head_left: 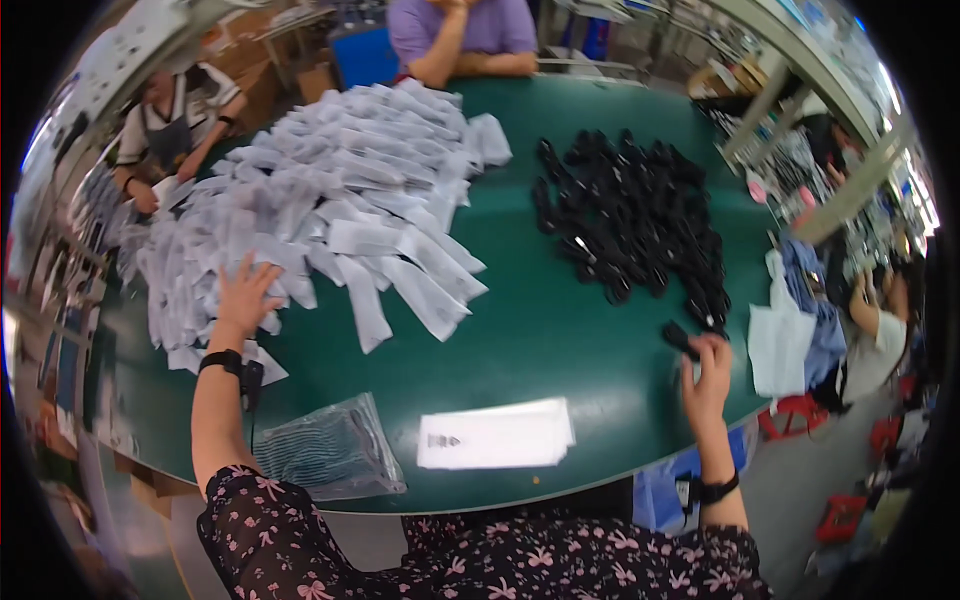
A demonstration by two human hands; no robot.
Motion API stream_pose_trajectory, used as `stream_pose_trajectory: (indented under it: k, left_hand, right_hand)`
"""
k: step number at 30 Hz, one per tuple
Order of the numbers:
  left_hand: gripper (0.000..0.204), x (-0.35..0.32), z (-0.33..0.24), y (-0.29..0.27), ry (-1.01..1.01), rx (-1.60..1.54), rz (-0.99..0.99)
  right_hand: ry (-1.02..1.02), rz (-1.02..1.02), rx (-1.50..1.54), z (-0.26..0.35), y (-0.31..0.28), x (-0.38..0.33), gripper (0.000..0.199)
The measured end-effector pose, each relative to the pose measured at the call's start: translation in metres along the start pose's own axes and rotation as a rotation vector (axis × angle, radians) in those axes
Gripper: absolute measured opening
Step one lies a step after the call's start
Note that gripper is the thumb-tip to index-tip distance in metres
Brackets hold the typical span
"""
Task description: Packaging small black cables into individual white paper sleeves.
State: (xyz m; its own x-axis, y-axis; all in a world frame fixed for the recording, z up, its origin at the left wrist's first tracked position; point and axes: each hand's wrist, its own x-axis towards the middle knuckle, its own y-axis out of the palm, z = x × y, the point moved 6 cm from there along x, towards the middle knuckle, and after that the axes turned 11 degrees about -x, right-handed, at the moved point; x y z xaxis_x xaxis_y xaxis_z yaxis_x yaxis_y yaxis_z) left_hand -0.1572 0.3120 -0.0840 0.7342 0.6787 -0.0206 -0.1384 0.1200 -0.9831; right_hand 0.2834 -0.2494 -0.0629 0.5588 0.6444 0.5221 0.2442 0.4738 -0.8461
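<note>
My left hand (246,295) lies with fingers spread on the near edge of a big heap of flat white packets (370,238). At the table's right, the fingers of my right hand (708,375) are curled at the end of a small black bundle (680,340); its exact kind is too small to make out. Just beyond it spreads a pile of similar black bundles (640,215) with shiny spots. A stack of white printed sheets (495,435) lies in front of me. Left of the sheets is a clear plastic bag (335,450) with dark striped contents.
The green table (500,320) curves round in front of me. Across it sits a person in a purple top (490,30). Another person (170,125) handles packets at the far left. White and blue cloths (785,325) hang beyond the right edge, near a red stool (793,415).
</note>
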Motion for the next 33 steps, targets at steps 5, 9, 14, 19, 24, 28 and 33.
stream_pose_trajectory:
  k: [5,9,14,19,24,28,33]
  left_hand:
    - [0.046,0.001,-0.022,-0.015,-0.098,0.047,-0.003]
    - [0.031,-0.031,-0.103,-0.069,-0.052,-0.103,-0.146]
    - [0.014,-0.115,-0.283,-0.141,0.398,-0.862,-0.227]
    - [0.015,-0.145,-0.371,-0.098,0.424,-1.194,-0.086]
    - [0.013,-0.142,-0.405,-0.080,0.478,-1.074,-0.273]
    - [0.013,-0.139,-0.406,-0.063,0.401,-1.079,-0.273]
    - [0.011,-0.135,-0.394,-0.049,0.213,-1.297,-0.157]
  right_hand:
    - [-0.007,0.065,-0.167,-0.034,0.010,0.010,0.043]
    - [-0.020,0.166,-0.086,-0.043,0.030,0.001,0.040]
    - [-0.044,0.234,-0.007,-0.002,0.025,-0.014,0.033]
    - [-0.134,0.174,0.130,0.060,0.022,-0.026,0.026]
    - [-0.128,0.210,0.440,0.085,0.012,-0.040,0.025]
    - [-0.174,0.276,0.646,0.109,-0.001,-0.050,0.030]
    - [-0.302,0.322,0.649,0.119,-0.015,-0.058,0.040]
